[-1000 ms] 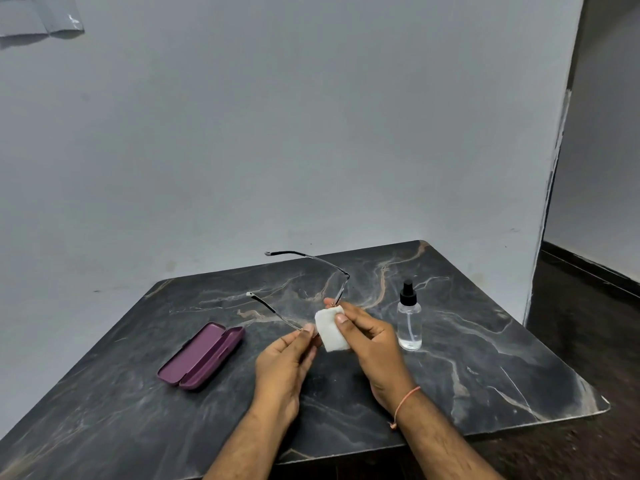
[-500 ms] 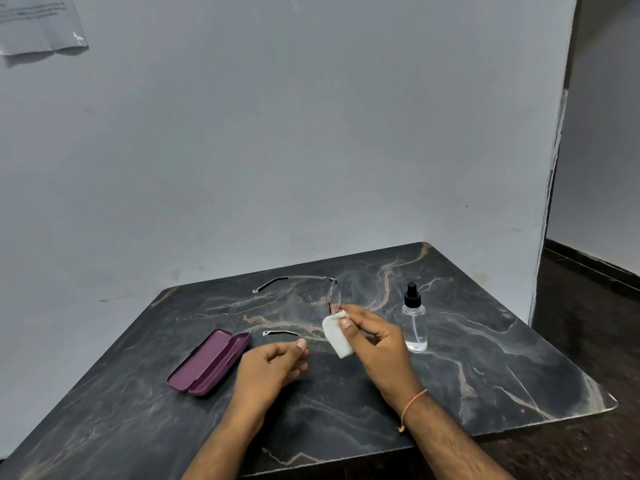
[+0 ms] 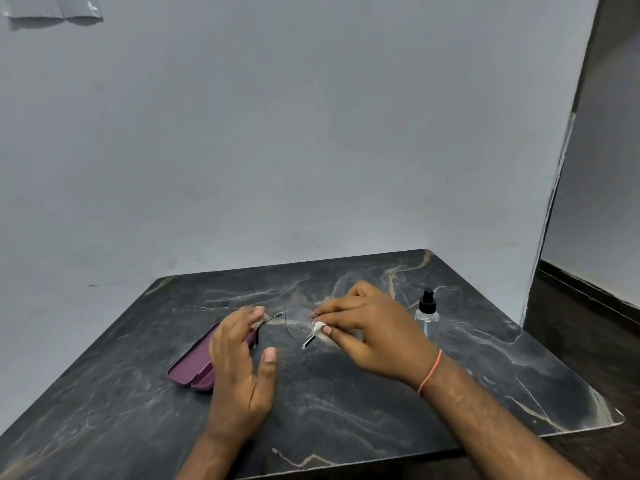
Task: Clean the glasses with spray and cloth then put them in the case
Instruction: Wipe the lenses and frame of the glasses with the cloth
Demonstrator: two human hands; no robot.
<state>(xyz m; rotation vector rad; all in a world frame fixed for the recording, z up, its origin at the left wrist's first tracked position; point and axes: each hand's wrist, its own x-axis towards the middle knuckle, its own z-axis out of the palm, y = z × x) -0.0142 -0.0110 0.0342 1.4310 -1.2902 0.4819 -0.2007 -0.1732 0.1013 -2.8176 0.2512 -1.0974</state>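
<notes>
The thin-framed glasses (image 3: 299, 323) are held low over the dark marble table (image 3: 346, 403), one clear lens showing between my hands. My right hand (image 3: 372, 336) pinches the glasses at their right side, with the white cloth (image 3: 321, 331) tucked under its fingers against the frame. My left hand (image 3: 239, 365) reaches in from the left. Its fingertips touch the left end of the frame and its thumb is spread away. The purple case (image 3: 192, 367) lies open on the table, partly hidden behind my left hand. The clear spray bottle (image 3: 428, 315) with a black nozzle stands upright right of my right hand.
A grey wall rises right behind the table's far edge. The table's right edge (image 3: 568, 368) drops to a dark floor beside a doorway. A sheet of paper (image 3: 52, 6) hangs at the wall's top left.
The glasses have come down close to the table and turned so that a lens faces me. My left hand moved from below them up to the frame's left end. The temples look folded in.
</notes>
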